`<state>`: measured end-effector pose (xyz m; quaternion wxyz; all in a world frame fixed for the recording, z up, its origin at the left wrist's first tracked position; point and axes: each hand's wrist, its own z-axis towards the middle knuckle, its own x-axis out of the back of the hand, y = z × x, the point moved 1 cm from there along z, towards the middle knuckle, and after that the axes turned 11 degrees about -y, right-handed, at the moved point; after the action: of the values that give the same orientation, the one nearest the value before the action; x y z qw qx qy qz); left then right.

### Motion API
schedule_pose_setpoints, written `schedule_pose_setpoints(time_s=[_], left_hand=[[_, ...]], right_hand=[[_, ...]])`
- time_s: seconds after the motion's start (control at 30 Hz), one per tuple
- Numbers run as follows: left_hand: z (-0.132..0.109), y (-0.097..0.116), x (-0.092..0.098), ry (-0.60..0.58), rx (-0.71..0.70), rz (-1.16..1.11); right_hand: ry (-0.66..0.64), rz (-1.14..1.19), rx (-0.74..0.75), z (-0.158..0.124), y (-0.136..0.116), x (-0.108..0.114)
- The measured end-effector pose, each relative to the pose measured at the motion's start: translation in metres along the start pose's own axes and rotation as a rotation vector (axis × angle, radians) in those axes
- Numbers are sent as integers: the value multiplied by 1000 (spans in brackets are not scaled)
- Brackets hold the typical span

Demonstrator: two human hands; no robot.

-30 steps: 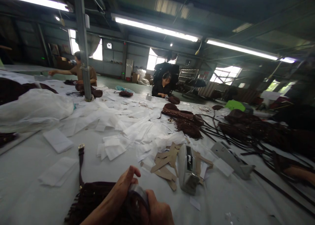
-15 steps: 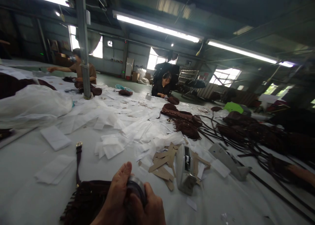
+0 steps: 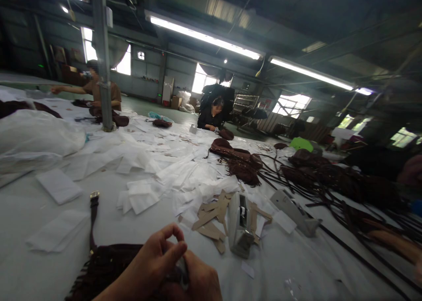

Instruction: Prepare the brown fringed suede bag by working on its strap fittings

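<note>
A shiny grey, rounded object (image 3: 182, 272), perhaps a roll of tape, sits between my two hands at the bottom centre, mostly hidden by fingers. My left hand (image 3: 161, 259) is closed at its near side, with the index finger bent and the thumb stretched toward my right hand. My right hand (image 3: 201, 277) wraps around the object from the right. Beneath my left forearm lies a dark brown fringed bag (image 3: 108, 266). Its short strap with a gold buckle (image 3: 94, 194) points away from me on the white table (image 3: 20, 213).
Right of my hands stand a grey tape dispenser (image 3: 242, 230) and a second one (image 3: 296, 213). Brown strips (image 3: 211, 219) and white paper sheets (image 3: 141, 195) lie about. Brown bags with long straps (image 3: 316, 173) fill the right. Another person's arm (image 3: 392, 244) reaches in; two people sit beyond.
My left hand has turned over the object, its thumb and index finger now near my right hand, covering more of it. The view has shifted slightly right. The arm at right shows more.
</note>
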<state>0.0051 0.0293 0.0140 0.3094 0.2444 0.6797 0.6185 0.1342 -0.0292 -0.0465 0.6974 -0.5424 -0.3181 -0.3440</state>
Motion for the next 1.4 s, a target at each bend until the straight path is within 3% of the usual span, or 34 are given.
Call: schedule_pose_setpoints(time_s=[0.13,0.3,0.37,0.5,0.57,0.63,0.73,0.8,0.87,0.97,1.1,1.17,1.27,1.4], left_hand=[[11,-3,-5,254,-58,-416],[13,-5,-12,389,-82,-630],[10,-4,-9,297,-97,-533],[1,5,-2,-106,-23,3],[0,13,0,-126,-4,192],[3,24,5,-33,-38,176],[14,47,23,213,-156,-142],[20,63,43,388,-287,-342],[22,76,65,488,-372,-448],[19,79,97,578,-403,-538],[8,58,134,708,-360,-644],[2,46,141,756,-381,-595],[-4,36,127,711,-374,-428],[-4,37,76,467,-215,-209]], right_hand=[[15,112,-58,5,-9,14],[3,214,-50,4,-14,19],[-15,117,-50,1,-8,20],[-147,-58,130,0,0,21],[-205,36,141,2,-3,26],[-232,230,11,6,-8,39],[-250,468,-151,11,-11,67],[-217,454,-180,12,-6,83],[-159,362,-189,13,4,90],[-94,245,-131,12,25,74],[-19,122,-56,3,59,22],[-28,86,-55,-4,75,3],[-73,32,-11,-7,87,5],[105,-53,129,12,59,57]])
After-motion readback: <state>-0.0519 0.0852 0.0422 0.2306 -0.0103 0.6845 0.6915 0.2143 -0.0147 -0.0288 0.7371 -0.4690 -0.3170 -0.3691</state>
